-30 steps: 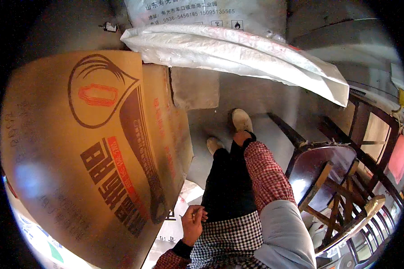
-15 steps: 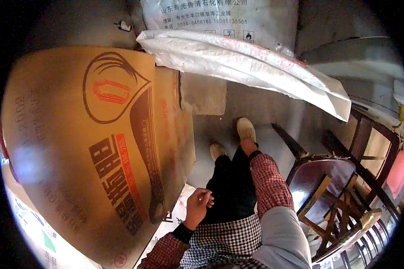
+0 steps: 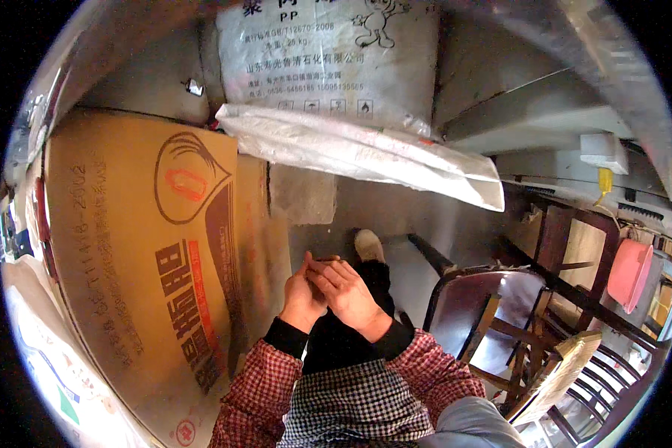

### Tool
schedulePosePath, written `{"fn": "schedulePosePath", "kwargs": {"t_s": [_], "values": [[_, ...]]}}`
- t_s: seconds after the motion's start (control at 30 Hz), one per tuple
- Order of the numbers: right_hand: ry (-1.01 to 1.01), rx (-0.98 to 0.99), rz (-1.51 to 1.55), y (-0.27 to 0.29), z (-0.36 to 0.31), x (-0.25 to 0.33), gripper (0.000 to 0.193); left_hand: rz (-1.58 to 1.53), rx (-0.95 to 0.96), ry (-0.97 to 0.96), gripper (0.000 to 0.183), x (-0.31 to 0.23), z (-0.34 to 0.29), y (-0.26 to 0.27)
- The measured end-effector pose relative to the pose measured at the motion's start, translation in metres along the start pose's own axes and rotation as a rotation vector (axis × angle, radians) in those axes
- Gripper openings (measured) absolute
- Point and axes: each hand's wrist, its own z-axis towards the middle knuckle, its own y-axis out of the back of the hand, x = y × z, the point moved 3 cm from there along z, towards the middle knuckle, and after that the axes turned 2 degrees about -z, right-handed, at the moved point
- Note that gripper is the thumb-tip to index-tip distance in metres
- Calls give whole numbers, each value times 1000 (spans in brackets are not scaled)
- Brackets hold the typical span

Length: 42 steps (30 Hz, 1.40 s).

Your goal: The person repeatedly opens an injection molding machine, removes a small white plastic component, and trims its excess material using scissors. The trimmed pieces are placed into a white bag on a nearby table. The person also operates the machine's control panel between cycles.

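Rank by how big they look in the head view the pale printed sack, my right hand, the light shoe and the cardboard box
1. Cardboard box
2. Pale printed sack
3. Right hand
4. Light shoe

The hand is probably nearer the camera than the shoe, exaggerating that gap.

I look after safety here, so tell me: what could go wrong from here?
A sideways step could trip the person: a dark chair leg juts out to the right of the shoe. A step forward might snag the white flap ahead. Anything small between the left hand and right hand could slip out unnoticed, since the fingers hide that gap.
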Motion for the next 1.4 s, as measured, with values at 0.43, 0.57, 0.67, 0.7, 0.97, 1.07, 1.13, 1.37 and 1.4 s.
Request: {"fn": "schedulePosePath", "kwargs": {"t_s": [0.43,0.57,0.67,0.7,0.97,1.07,1.13,1.37,1.4], "values": [[369,-416,-916,152,202,-189,20,497,237,-254,25,-17,-38,-47],[-110,144,-1024,153,217,-271,21,577,268,-279,26,-4,-55,-49],[-195,269,-1046,153,215,-295,21,552,264,-300,26,3,-57,-32],[-207,295,-1045,152,214,-299,21,504,250,-284,27,6,-57,-27],[-264,386,-1066,147,214,-323,21,473,203,-326,30,16,-48,-20],[-288,397,-1072,153,206,-327,21,451,225,-354,30,18,-34,-17],[-282,400,-1069,152,208,-327,21,490,225,-394,30,12,-37,-27],[-263,355,-1054,164,203,-318,21,458,273,-372,29,6,-35,-34],[-257,340,-1053,167,204,-313,21,445,267,-351,29,4,-33,-38]]}}
